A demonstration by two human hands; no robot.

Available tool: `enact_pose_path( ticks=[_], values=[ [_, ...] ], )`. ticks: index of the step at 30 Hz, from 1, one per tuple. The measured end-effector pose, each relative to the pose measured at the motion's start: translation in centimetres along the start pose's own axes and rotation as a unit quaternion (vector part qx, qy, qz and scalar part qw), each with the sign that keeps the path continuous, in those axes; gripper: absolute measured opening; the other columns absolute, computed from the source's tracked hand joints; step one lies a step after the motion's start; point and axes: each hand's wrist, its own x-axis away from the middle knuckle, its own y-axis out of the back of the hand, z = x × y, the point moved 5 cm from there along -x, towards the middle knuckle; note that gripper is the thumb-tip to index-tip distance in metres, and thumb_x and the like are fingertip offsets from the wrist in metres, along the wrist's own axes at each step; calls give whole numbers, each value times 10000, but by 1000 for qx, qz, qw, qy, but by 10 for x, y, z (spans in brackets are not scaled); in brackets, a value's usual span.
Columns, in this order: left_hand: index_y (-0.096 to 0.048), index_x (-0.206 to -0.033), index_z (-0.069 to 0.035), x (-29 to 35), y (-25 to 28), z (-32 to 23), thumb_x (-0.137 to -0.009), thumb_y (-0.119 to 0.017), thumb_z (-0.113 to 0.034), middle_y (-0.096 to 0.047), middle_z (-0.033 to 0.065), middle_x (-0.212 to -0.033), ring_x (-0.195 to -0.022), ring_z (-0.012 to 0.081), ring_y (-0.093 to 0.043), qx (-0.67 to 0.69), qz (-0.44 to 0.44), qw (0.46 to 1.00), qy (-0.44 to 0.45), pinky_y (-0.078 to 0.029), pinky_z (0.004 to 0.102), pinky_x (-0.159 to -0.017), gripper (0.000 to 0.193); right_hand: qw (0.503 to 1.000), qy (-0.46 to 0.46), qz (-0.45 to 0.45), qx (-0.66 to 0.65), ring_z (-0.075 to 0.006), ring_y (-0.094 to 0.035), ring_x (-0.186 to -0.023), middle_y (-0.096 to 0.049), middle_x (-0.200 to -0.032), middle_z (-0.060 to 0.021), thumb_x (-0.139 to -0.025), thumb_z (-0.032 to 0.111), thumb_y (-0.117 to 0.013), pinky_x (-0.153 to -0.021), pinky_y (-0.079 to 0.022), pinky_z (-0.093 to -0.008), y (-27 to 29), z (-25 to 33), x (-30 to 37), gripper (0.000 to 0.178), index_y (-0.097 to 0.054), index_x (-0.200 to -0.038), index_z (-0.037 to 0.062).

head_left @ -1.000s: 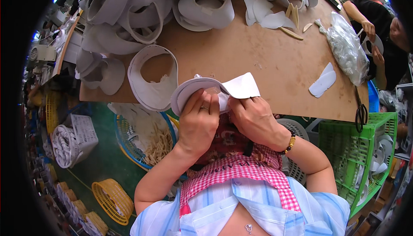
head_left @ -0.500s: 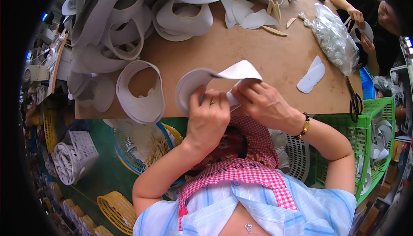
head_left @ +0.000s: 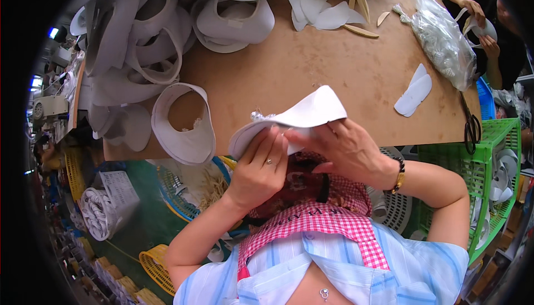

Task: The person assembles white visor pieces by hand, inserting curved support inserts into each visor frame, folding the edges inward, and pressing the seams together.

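Observation:
A white sun visor is held tilted over the table's front edge. My left hand pinches its left end from below, fingers pressed together. Behind my left fingertips a small shiny, bead-like trim shows at the visor's edge. My right hand supports the band on the right side, its fingers partly hidden behind the white sheet and its thumb apart. Just left of my hands, another white visor stands at the table edge with ragged bits inside its opening.
A pile of white visors covers the table's far left. Flat white pieces, a clear plastic bag and black scissors lie right. A green crate stands below. Across the table, a co-worker's hands hold a visor.
The visor in my hands has turned, its broad white face now tilted up, and the shiny trim has come into sight. My right thumb has moved away from it.

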Motion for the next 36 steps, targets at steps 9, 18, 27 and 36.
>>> enact_pose_path(
  ticks=[9, 18, 27, 36],
  values=[
    [-658, -1019, 69, -11, -4, 11, -689, -601, -27, -615, 185, -1144, -1150, 319, -564, 78, -65, 994, 37, -512, 420, -883, 348, 989, 53, -117, 76, -244, -558, -914, -565, -920, -123, -712, 162, -599, -779, -493, -312, 8, -4, 10, 358, -633, -978, -75],
    [-669, -1042, 0, 9, -6, 22, -723, -639, -17, -651, 106, -1100, -1057, 276, -632, 31, -55, 997, -44, -502, 425, -902, 321, 999, -36, -21, 15, -276, -470, -1062, -481, -1094, -108, -638, 544, -724, -987, -372, -412, -4, 12, 9, 995, -359, -1412, 37],
    [-671, -1043, -36, 16, -11, 27, -759, -653, -62, -654, 112, -1108, -1027, 213, -648, 42, -23, 999, 15, -470, 382, -894, 285, 987, -73, -17, 144, -266, -464, -1034, -483, -1062, -109, -801, 358, -592, -955, -381, -483, -21, 23, -2, 715, -356, -1425, 101],
    [-609, -1081, 24, -40, -4, 84, -761, -742, -77, -670, 60, -878, -787, 110, -611, 377, 181, 835, 358, -501, 275, -682, 361, 992, -39, -52, 105, -286, -475, -1091, -492, -1167, -109, -628, 359, -759, -938, -400, -546, -8, 23, -17, 817, -438, -1374, 272]
  ],
)
